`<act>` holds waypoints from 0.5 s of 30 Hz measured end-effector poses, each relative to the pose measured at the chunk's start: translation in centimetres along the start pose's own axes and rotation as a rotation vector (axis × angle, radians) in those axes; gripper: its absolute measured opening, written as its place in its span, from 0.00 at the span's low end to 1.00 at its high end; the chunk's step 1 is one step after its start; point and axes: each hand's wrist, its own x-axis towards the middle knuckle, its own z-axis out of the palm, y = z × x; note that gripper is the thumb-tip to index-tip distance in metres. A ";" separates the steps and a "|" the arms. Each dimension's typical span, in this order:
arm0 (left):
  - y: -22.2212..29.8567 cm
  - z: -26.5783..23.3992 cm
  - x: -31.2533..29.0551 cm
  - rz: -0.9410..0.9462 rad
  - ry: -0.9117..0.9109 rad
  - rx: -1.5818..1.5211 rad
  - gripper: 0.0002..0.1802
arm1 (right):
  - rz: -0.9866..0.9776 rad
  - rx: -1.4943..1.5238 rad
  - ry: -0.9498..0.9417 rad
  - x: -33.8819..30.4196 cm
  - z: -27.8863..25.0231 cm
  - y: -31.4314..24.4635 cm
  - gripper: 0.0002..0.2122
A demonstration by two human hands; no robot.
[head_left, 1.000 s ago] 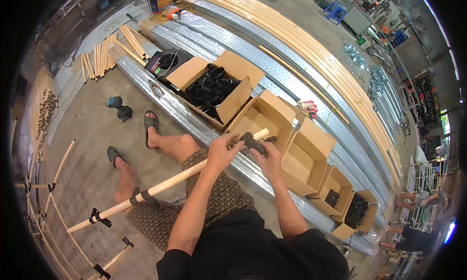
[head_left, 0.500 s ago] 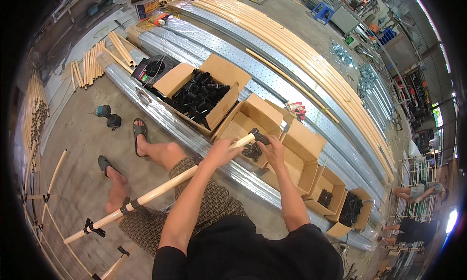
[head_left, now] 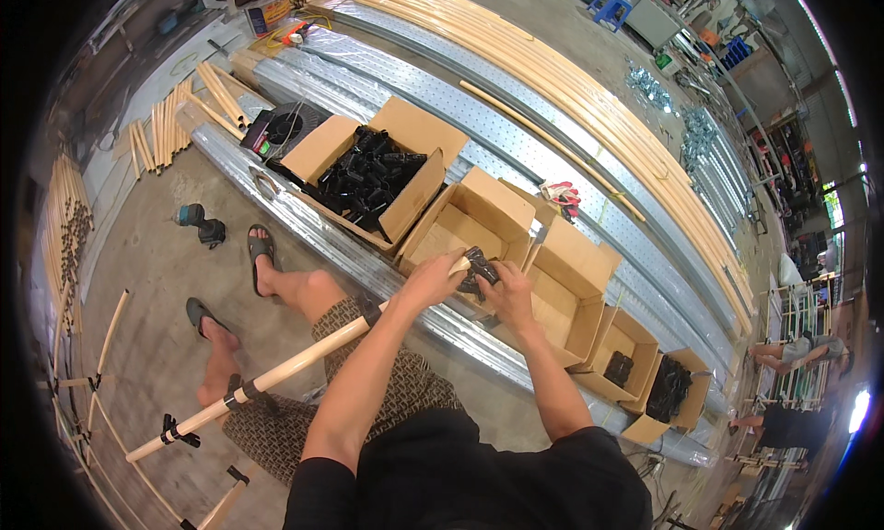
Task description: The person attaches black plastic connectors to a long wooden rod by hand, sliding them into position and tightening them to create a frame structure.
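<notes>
A long cream-coloured pipe (head_left: 304, 360) runs slantwise from the lower left, across my lap, to the open boxes. Near its upper end my left hand (head_left: 429, 281) is closed around it. The tip carries a black pipe joint (head_left: 477, 261), gripped by the fingers of my right hand (head_left: 509, 296), which partly cover it. Farther down the pipe sit several more black joints, one at my left wrist (head_left: 371, 311) and another above my knee (head_left: 241, 394). Below both hands is an open cardboard box (head_left: 447, 231) with a few black parts, partly hidden by my fingers.
Left of that box stands a carton (head_left: 419, 198) heaped with black joints; more cartons (head_left: 575, 332) line up rightward. Behind lie wrapped metal profiles (head_left: 368, 79) and cream pipes (head_left: 552, 65). A cordless drill (head_left: 201, 224) is on the floor. Two people (head_left: 799, 353) are at far right.
Both hands have come closer together at the pipe's tip, and less bare pipe shows between them. A black joint by my left wrist now shows from behind the forearm.
</notes>
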 end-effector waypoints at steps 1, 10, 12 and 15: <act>-0.1 0.2 0.0 -0.024 -0.001 0.026 0.25 | 0.014 0.020 0.015 -0.1 0.3 -0.2 0.16; -0.3 0.0 -1.8 0.038 0.074 0.069 0.25 | 0.159 0.070 -0.149 1.5 0.8 -0.1 0.16; 0.2 -1.5 -4.3 0.050 0.047 0.271 0.26 | 0.253 0.086 -0.223 2.0 1.3 1.1 0.16; -2.3 -3.9 -9.1 0.076 0.045 0.459 0.26 | 0.272 -0.016 -0.306 2.6 1.2 1.9 0.15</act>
